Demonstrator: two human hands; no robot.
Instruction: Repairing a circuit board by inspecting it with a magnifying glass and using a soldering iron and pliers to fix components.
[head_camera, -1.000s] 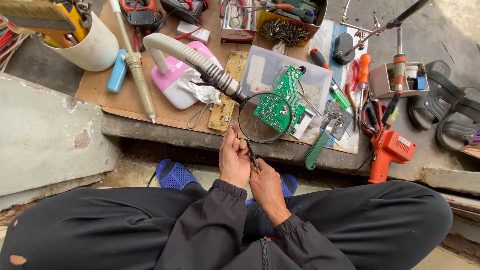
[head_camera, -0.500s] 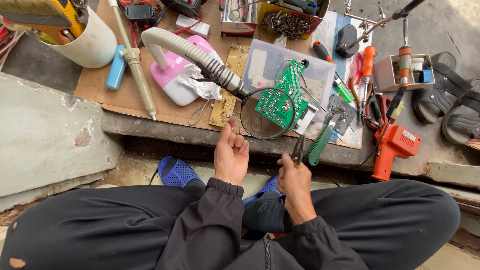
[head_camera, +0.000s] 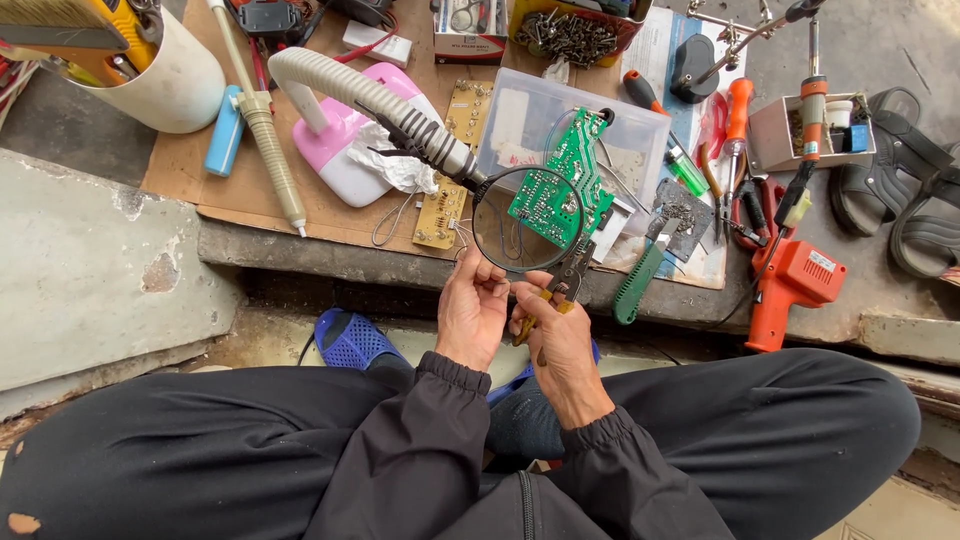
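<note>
My left hand (head_camera: 472, 312) is raised just below a round magnifying lens (head_camera: 524, 222) on a grey flexible arm (head_camera: 345, 88). Its fingertips pinch something tiny that I cannot make out. My right hand (head_camera: 556, 338) is beside it, touching it, and grips small pliers with yellow handles (head_camera: 566, 284), jaws pointing up toward the lens. A green circuit board (head_camera: 560, 180) stands tilted behind the lens against a clear plastic box (head_camera: 620, 125). Both hands hover over my lap in front of the stone ledge (head_camera: 300, 250).
On the cardboard-covered ledge lie a tan circuit board (head_camera: 445, 205), a pink lamp base (head_camera: 345, 150), a white bucket (head_camera: 175, 80), a green-handled tool (head_camera: 638, 288), an orange soldering gun (head_camera: 792, 285) and several screwdrivers. A blue slipper (head_camera: 352, 340) is below, and sandals (head_camera: 920, 200) are at the right.
My right hand, which had swung out to the right with the pliers, has come back to meet my left hand under the lens. The left hand stayed in place.
</note>
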